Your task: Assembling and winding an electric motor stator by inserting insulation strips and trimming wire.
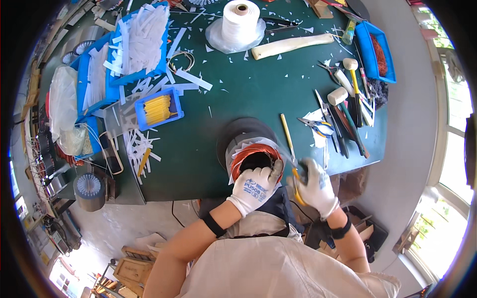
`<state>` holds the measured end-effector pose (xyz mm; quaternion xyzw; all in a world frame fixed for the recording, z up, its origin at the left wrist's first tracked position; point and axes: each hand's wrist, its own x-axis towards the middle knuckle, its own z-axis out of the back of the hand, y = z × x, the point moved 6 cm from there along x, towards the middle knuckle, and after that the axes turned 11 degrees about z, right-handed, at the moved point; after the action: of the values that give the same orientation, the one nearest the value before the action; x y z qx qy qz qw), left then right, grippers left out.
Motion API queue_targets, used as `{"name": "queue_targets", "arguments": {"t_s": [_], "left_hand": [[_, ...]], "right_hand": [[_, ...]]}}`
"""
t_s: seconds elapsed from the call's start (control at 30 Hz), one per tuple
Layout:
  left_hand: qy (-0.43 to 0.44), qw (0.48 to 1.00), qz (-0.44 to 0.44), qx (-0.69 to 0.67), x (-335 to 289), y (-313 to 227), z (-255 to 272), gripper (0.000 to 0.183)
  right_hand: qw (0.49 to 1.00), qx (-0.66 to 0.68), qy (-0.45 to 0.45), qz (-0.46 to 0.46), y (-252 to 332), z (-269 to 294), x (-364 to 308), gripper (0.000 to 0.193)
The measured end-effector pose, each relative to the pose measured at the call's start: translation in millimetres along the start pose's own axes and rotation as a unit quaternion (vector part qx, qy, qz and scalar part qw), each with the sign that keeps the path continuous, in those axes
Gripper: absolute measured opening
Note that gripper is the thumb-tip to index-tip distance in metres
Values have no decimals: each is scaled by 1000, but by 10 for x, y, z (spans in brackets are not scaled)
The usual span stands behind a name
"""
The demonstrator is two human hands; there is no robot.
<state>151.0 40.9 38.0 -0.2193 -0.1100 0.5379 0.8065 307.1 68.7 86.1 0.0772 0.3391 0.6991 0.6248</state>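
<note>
A motor stator [229,155] with orange-red copper windings [243,158] and white insulating paper around its rim stands at the table's near edge, its dark bore facing up. My left hand [254,190], in a white glove, grips the near rim, with the thumb along the right of the coil; some fingertips are hidden in the bore. Just right of the stator, my gloved right hand [315,189] holds scissors with yellow handles [296,185]. Their blades point up and left, close to the coil, and look blurred. A thin yellow-handled tool [286,130] lies beyond the right hand.
Blue bins of white paper strips [164,44] and a small bin of yellow strips [137,115] stand left. Pliers [323,130], a white mallet [338,96] and other tools lie right. A white thread spool [241,22] stands at the back. Paper scraps litter the green table [198,164].
</note>
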Motion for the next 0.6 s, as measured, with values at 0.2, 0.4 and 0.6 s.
{"name": "queue_targets", "arguments": {"t_s": [0.2,0.4,0.6], "left_hand": [[11,999,-35,7,2,-3,14,58],[35,999,-40,3,2,22,22,63],[35,998,-48,11,13,31,21,63]], "right_hand": [[998,-69,7,-11,28,-24,-282,49],[995,-77,60,-33,67,-42,-215,46],[989,-56,130,-30,23,23,-70,49]]}}
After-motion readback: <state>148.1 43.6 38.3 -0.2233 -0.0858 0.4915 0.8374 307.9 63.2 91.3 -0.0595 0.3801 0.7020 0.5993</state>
